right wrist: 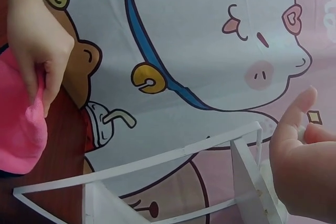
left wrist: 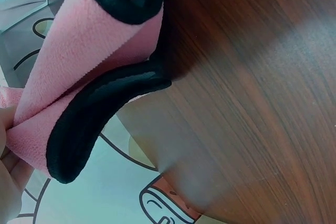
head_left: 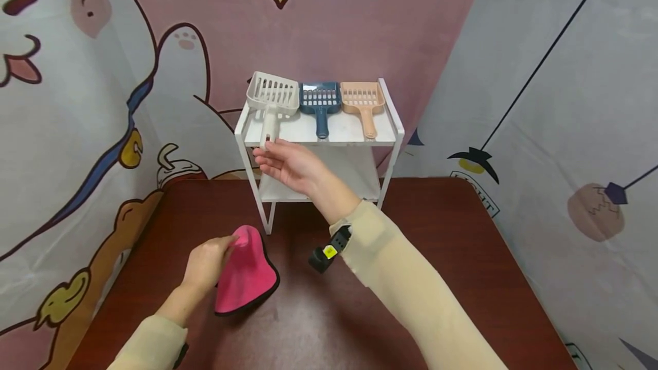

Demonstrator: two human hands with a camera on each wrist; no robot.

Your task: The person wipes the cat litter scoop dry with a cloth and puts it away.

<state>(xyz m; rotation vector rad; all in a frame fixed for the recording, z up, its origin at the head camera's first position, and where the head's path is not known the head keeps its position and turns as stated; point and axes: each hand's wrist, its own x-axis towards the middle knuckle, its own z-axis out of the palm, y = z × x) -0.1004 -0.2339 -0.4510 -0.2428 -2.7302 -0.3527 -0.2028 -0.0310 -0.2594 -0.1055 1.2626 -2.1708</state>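
Note:
My right hand point(head_left: 293, 167) pinches the handle end of a white slotted litter scoop point(head_left: 270, 121) between thumb and fingers. The scoop's head lies at the left of the white shelf's top, a little askew. In the right wrist view the right hand point(right wrist: 302, 161) hides nearly all of it. Lower left, my left hand point(head_left: 205, 261) pinches a pink cloth point(head_left: 247, 278) with black edging by its upper end. The cloth hangs down over the brown table. In the left wrist view the cloth point(left wrist: 68, 51) is folded in a curve, its dark border facing the camera.
Beside the white scoop, a dark blue scoop point(head_left: 321, 116) and a peach scoop point(head_left: 367, 119) lie on the small white shelf rack point(head_left: 336, 137). The rack stands on the brown table point(head_left: 437, 256) near its back edge. Cartoon-printed cloth walls point(head_left: 360, 21) enclose the back and sides.

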